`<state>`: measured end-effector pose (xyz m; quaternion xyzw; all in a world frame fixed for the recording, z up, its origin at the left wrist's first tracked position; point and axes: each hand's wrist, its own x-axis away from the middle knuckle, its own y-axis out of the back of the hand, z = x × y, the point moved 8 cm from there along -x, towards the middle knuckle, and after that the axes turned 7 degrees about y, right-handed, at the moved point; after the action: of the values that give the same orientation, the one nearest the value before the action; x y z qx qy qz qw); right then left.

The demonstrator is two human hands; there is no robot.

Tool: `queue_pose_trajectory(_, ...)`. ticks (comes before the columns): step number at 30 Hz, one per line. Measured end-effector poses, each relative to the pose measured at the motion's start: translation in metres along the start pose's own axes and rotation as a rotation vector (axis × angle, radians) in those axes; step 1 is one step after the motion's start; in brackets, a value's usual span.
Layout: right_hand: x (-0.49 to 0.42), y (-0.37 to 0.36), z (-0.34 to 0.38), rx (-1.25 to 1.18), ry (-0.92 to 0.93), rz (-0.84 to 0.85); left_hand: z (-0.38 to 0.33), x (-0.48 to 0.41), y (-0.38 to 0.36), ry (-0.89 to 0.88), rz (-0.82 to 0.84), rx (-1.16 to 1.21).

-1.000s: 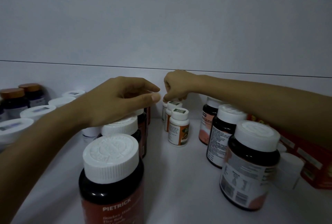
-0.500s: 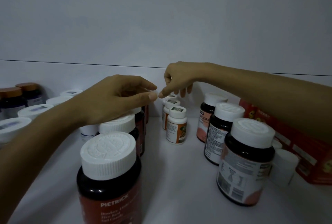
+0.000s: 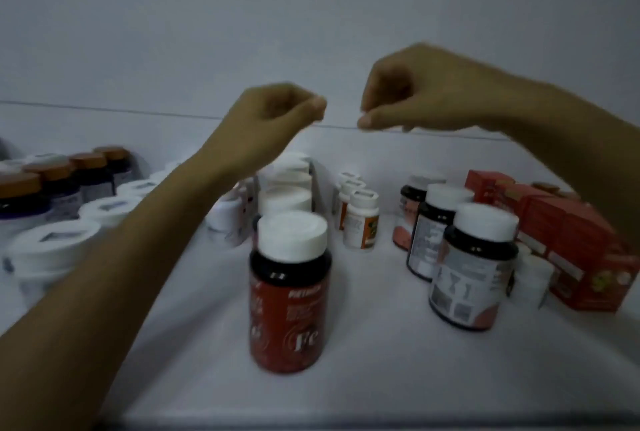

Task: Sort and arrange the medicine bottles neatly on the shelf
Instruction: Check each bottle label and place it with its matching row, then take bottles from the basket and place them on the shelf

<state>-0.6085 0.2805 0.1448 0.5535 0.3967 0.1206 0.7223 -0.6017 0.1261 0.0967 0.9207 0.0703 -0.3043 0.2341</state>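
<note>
White shelf (image 3: 363,378) of medicine bottles (image 3: 437,230), both hands raised above.
Front centre: red-labelled bottle (image 3: 289,295), upright, white-capped, untouched. Above and behind it: left hand (image 3: 273,119) and right hand (image 3: 401,98), near each other yet apart, fingers curled in, nothing visible in either; blurred. Directly behind it: file of white caps (image 3: 285,198). To its right: small white bottles (image 3: 360,223), dark bottles (image 3: 474,264), red boxes (image 3: 571,243). To its left: white-lidded jars (image 3: 52,250), brown-capped bottles (image 3: 20,195).
</note>
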Motion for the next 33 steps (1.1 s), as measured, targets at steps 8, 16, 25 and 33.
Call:
queue_pose_trajectory(8,0.084,0.005,0.081,-0.149,-0.035,-0.307,-0.035,0.046,0.018,-0.166,-0.010,0.028)
queue_pose_trajectory(16,0.127,-0.083,0.100,-0.436,-0.326,-0.420,-0.026,0.100,0.035,-0.175,0.035,0.062)
queue_pose_trajectory(25,0.136,-0.123,0.095,-0.567,-0.442,-0.502,0.000,0.147,0.044,-0.175,0.061,0.156)
queue_pose_trajectory(33,0.142,-0.146,0.089,-1.352,-0.371,-0.622,0.027,0.171,0.013,-0.039,0.236,0.157)
